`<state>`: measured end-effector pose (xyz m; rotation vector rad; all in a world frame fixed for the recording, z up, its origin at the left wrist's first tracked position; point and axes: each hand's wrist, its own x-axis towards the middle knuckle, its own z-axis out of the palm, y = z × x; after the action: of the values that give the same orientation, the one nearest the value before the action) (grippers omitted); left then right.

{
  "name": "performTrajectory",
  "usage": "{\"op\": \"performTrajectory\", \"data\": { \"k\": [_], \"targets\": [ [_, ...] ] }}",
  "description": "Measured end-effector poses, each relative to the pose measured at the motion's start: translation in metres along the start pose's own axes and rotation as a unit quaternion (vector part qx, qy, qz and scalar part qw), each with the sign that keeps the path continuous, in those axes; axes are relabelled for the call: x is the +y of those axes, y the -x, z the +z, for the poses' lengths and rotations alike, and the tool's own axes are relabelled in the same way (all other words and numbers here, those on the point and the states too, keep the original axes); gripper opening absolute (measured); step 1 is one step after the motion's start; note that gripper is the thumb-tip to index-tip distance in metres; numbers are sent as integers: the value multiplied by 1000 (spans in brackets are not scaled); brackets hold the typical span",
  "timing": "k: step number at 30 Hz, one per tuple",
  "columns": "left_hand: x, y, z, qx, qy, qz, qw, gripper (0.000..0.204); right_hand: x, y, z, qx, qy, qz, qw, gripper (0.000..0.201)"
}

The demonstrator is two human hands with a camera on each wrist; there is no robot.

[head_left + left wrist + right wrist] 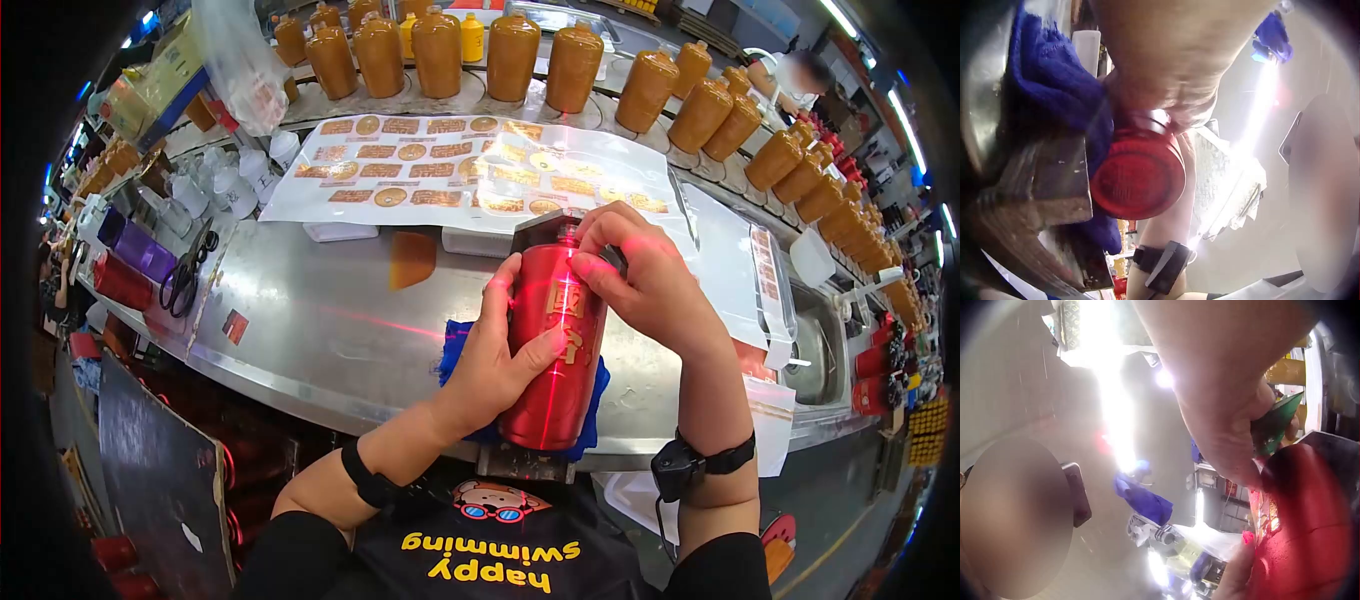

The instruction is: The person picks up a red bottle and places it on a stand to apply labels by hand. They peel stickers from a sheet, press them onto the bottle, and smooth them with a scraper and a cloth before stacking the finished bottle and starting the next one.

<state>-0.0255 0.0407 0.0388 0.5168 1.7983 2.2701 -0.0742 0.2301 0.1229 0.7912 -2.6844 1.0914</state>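
A red bottle (560, 400) with raised gold characters leans over a blue cloth (455, 350) at the bench's near edge. My left hand (490, 370) grips its left side, thumb across the front. At the bottle's upper right, my right hand (645, 275) has bent fingers by the shoulder and neck. The right wrist view has a thin green piece (1275, 425) held in the right hand's fingers, beside the red bottle (1304, 531). In the left wrist view the bottle's round base (1138, 178) faces the camera, next to the blue cloth (1060, 81).
Sheets of gold labels (400, 165) lie across the metal bench (330, 300). Brown bottles (437, 55) line the track behind. Scissors (185, 280), a purple item (140, 248) and white bottles (232, 190) are at left; a sink (822, 350) is at right.
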Motion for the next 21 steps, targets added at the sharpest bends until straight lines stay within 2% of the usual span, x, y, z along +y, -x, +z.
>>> {"op": "performTrajectory", "data": {
  "k": [1, 4, 7, 9, 11, 13, 15, 19, 21],
  "targets": [
    [0, 0, 0, 5, 2, -2, 1000, 85, 0, 1, 0, 7, 4, -1, 1000, 11],
    [3, -1, 2, 11, 15, -12, 1000, 87, 9, 12, 1, 144, 23, 10, 989, 15],
    [5, -2, 1, 8, 19, -12, 1000, 88, 10, 42, 16, 188, -98, 117, 970, 27],
    [-1, -2, -1, 8, -13, 1, 1000, 89, 15, 65, 35, 151, -136, 125, 971, 52],
    [-4, -3, -3, 10, -21, 5, 1000, 89, 18, 79, 55, 148, -178, 137, 963, 61],
    [-6, -2, -5, 10, -37, 7, 999, 88, 10, 84, 55, 111, -271, 191, 937, 71],
    [-5, -3, -7, 5, -58, 10, 998, 85, -4, 84, 50, 103, -383, 226, 890, 74],
    [-1, -8, -3, 18, 35, -5, 999, 78, 3, 79, 46, 95, -461, 271, 840, 76],
    [-4, -12, -3, 24, 31, 3, 999, 74, -1, 76, 52, 114, -426, 258, 860, 77]
  ]
}}
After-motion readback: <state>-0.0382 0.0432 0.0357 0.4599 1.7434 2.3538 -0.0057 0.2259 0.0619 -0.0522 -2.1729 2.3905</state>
